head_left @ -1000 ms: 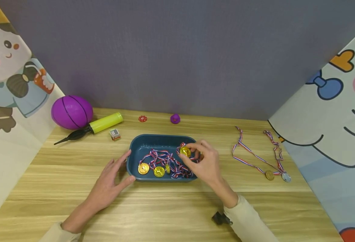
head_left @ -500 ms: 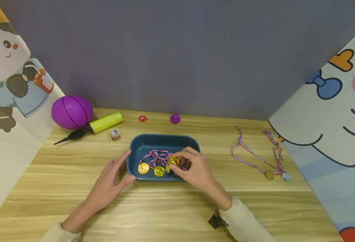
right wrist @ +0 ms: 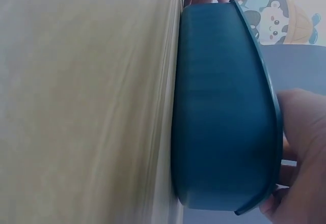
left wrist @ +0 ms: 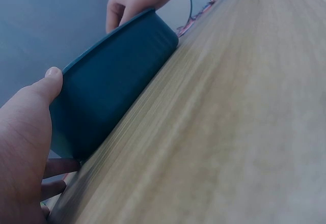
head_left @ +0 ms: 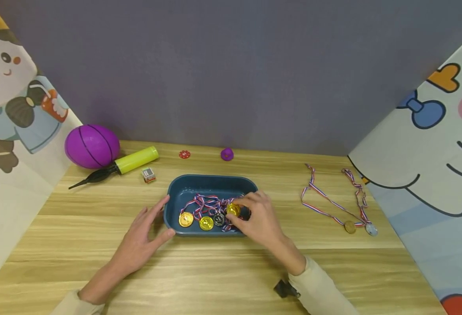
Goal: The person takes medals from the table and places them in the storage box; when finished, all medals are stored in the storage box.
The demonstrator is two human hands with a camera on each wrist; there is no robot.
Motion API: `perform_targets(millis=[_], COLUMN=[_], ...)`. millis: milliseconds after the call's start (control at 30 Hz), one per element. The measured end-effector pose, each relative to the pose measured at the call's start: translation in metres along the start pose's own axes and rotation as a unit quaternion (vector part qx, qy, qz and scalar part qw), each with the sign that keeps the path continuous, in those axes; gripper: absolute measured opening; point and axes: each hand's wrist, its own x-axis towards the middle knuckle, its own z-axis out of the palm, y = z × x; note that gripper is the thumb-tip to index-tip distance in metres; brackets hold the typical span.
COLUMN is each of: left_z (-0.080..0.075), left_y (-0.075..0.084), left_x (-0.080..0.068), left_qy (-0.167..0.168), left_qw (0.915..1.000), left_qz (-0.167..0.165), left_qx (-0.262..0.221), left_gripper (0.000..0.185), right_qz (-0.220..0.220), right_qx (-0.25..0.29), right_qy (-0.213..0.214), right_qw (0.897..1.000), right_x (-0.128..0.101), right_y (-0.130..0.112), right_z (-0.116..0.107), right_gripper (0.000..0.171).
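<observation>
A dark blue plastic bin [head_left: 211,180] stands mid-table, holding several medals on red, white and blue ribbons. My left hand [head_left: 138,240] rests against its left end, thumb by the near rim and the other fingers spread along the side. Over the bin's right half, my right hand [head_left: 260,221] pinches a gold medal [head_left: 233,209] between thumb and fingers. Below that lie a dark-faced medal [head_left: 219,219], a yellow-gold medal [head_left: 206,223] and an orange-gold medal [head_left: 185,219]. In the right wrist view the bin's wall [right wrist: 224,107] hides what the right fingers hold.
Two ribboned medals, one gold [head_left: 350,226] and one silver [head_left: 371,229], lie at right. At back left are a purple ball [head_left: 92,146], a yellow pump [head_left: 137,160], a small box [head_left: 149,175] and a red chip [head_left: 185,154]. A purple object [head_left: 227,154] sits behind the bin.
My right hand carried the gold medal left within the bin, then slightly back right. The medal beneath now shows a dark face. My left hand has stayed at the bin's left end.
</observation>
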Motion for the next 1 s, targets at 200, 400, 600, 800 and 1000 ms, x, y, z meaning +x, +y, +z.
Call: perform_targets(millis=[200, 400, 600, 800, 1000], left_z=[0.0008, 0.0011, 0.0008, 0.0000, 0.0005], left_y=[-0.0013, -0.0014, -0.0009, -0.0003, -0.0003], left_x=[0.0004, 0.0009, 0.0003, -0.0006, -0.0002], left_qy=[0.003, 0.002, 0.001, 0.002, 0.002], left_qw=[1.0000, 1.0000, 1.0000, 1.0000, 1.0000], left_qz=[0.006, 0.007, 0.003, 0.001, 0.003], left_qx=[-0.001, 0.004, 0.004, 0.002, 0.001], left_gripper=[0.087, 0.087, 0.087, 0.087, 0.087], right_qz=[0.005, 0.022, 0.036, 0.033, 0.028], right_qx=[-0.044, -0.059, -0.063, -0.055, -0.026], right_qy=[-0.006, -0.027, -0.045, -0.039, -0.008], right_qw=[0.999, 0.998, 0.996, 0.997, 0.999], right_x=[-0.0013, -0.0009, 0.0002, -0.0002, -0.0051], right_y=[0.0018, 0.0007, 0.0009, 0.0028, 0.0069], right_z=[-0.0022, -0.0050, -0.0065, -0.0076, -0.0094], right_gripper=[0.033, 0.035, 0.036, 0.040, 0.032])
